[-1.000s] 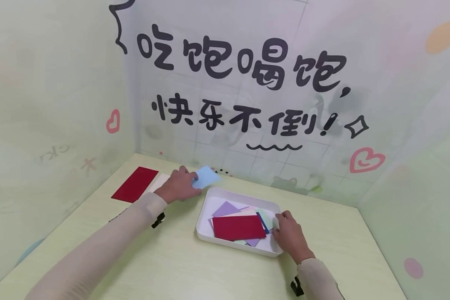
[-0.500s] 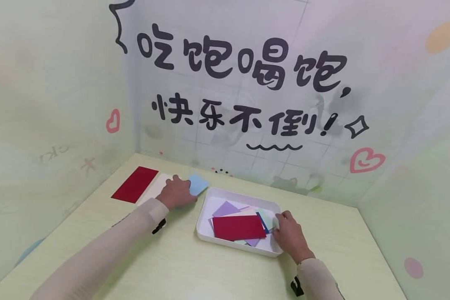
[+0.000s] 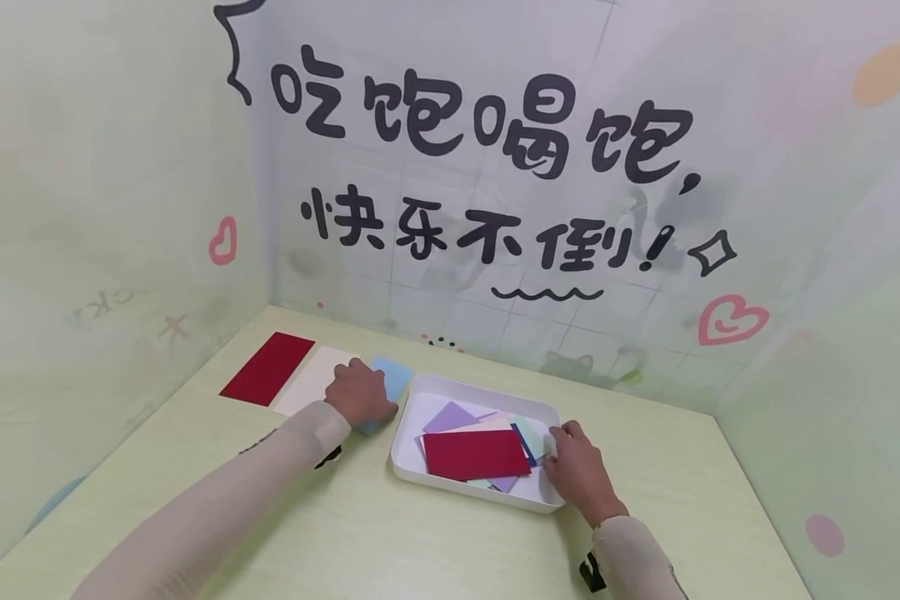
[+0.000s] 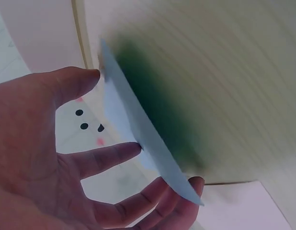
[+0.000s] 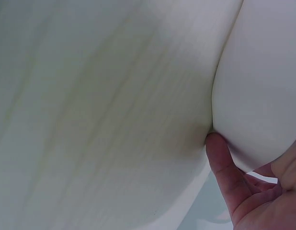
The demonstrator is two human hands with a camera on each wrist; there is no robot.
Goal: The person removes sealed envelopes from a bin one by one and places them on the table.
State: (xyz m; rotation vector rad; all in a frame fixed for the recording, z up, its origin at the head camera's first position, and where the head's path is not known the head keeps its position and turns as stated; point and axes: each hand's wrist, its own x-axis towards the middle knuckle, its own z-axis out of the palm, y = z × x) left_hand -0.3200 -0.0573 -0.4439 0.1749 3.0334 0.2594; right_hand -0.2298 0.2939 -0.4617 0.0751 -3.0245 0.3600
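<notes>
Head view: we saw the blue card (image 3: pixel 395 375) held in the left hand (image 3: pixel 358 392), between the cream card (image 3: pixel 311 382) and the white tray (image 3: pixel 480 493).
It lay directly beneath that hand, gripped between thumb and fingers at a slant to the tabletop (image 3: pixel 330 525), its long axis running near to far; the right hand (image 3: pixel 581 468), farther off, we found gripping the tray's right end.

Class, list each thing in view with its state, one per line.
Blue card: tilted
Left hand: holding that card
White tray: upright, holding overlapping cards
Right hand: gripping the tray's right end
Red card in tray: lying uppermost
Leftmost red card: lying flat
Cream card: lying flat, partly hidden
</notes>
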